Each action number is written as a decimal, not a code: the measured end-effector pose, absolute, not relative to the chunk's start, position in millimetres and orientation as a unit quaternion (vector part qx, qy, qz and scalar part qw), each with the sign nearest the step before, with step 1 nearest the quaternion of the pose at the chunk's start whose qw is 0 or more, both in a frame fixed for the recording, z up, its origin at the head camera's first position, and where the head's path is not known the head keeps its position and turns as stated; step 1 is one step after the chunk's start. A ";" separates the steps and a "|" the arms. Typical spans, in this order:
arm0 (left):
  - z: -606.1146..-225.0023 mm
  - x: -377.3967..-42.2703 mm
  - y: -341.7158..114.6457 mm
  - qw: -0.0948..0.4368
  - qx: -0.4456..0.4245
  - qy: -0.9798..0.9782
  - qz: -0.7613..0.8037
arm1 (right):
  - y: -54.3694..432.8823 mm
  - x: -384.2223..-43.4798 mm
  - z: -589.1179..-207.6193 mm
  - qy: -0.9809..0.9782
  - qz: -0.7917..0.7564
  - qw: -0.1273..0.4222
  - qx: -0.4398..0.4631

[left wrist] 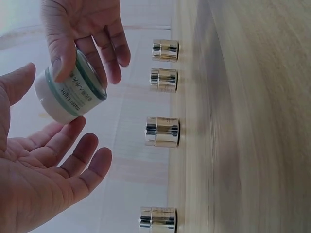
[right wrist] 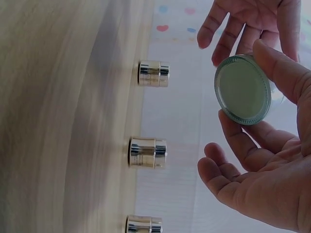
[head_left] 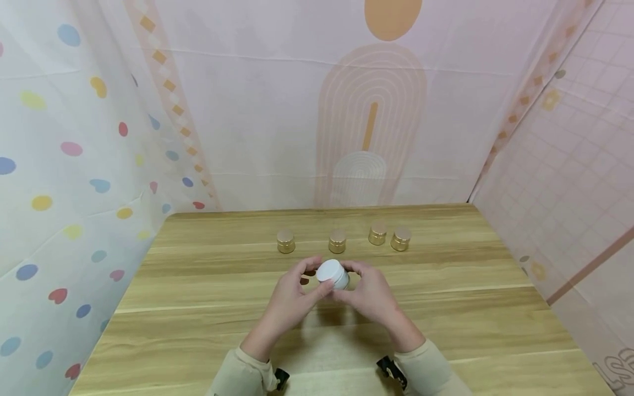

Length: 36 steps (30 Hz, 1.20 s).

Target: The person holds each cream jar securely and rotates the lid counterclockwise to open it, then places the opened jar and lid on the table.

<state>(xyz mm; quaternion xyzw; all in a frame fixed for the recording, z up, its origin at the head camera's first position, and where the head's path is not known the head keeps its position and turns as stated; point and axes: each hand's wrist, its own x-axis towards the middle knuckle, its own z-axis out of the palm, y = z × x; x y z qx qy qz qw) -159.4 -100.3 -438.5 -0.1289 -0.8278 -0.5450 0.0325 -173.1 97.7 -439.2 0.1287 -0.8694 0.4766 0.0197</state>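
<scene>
- The white jar [head_left: 334, 275] sits just below the middle of the frame in the head view, tilted and held above the surface [head_left: 198, 286]; its white lid [head_left: 329, 269] faces up toward the camera.
- In the left wrist view, the jar's side shows green bands and the words "Water Light"; in the right wrist view, its round, green-tinted base [right wrist: 242, 90] shows at the right.
- The right grip [head_left: 371, 294], a bare hand, pinches the jar between thumb and fingers.
- The left grip [head_left: 288, 300], also bare, is loosely open around the lid end, its fingers spread in the left wrist view; how firmly it touches, I cannot tell.
- Beyond the hands, four gold jars [head_left: 337, 242] stand upright on the surface, two near the centre and two just beside each other to the right.
- Two pale sleeves [head_left: 242, 374] enter at the bottom edge.
- Around the wood-grain surface hang printed cloths [head_left: 257, 121], with coloured spots at the left, an arch at upper centre and a grid at the right.
</scene>
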 end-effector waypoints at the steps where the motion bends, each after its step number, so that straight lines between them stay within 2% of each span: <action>1: -438.6 -159.4 -100.5 0.032 -0.130 -0.828 -0.545 | 98.4 -173.2 -438.8 -0.872 0.472 0.022 0.129; 13: -438.7 -160.2 -101.3 0.029 -0.133 -0.824 -0.550 | 95.5 -172.5 -436.9 -0.871 0.463 0.010 0.164; 22: -441.1 -161.4 -107.7 0.027 -0.128 -0.839 -0.528 | 98.4 -174.0 -439.2 -0.872 0.469 0.011 0.139; 25: -441.0 -162.1 -114.1 0.021 -0.160 -0.850 -0.502 | 99.0 -174.0 -439.0 -0.875 0.459 0.008 0.153; 32: -433.5 -165.2 -131.0 0.017 -0.310 -0.854 -0.417 | 100.4 -173.4 -438.2 -0.870 0.454 0.000 0.192; 36: -428.4 -167.7 -134.5 0.014 -0.336 -0.856 -0.392 | 100.8 -173.1 -439.3 -0.868 0.453 -0.008 0.204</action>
